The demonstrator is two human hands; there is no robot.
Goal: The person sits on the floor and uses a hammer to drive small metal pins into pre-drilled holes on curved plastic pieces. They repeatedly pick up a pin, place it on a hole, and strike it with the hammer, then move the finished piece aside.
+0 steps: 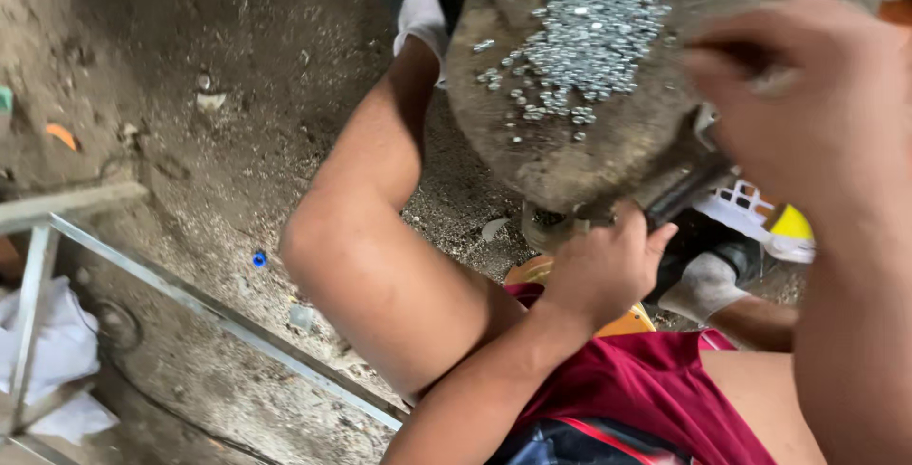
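Silvery small metal nuts (594, 33) lie heaped on a round, dusty stone-like slab (570, 142) that serves as the counter, at the far right of the scene. A few nuts have strayed from the heap toward the slab's left edge. The left hand (603, 270) sits at the near rim of the slab, its fingers curled tight around a dark bar-shaped tool (679, 194) whose end reaches in under the rim. The right hand (807, 94) is raised close to the camera and blurred; its fingers are bunched narrow as if pinching something small, but what they pinch, if anything, cannot be told. Judging from the big heap against the single piece being handled, the work looks far from finished, with most of the nuts yet to be picked up.

Below the slab the ground is packed dirt (237, 94) strewn with grit, scraps and a small blue bit (258, 259). A grey metal frame (190, 299) runs aslant across the near left, with white cloth (57, 351) bunched beside it. The person sits with a bare knee (323, 237) up, in dark red shorts (646, 379) and white socks (423, 18). A white and yellow plastic thing (769, 218) shows at the right behind the tool.
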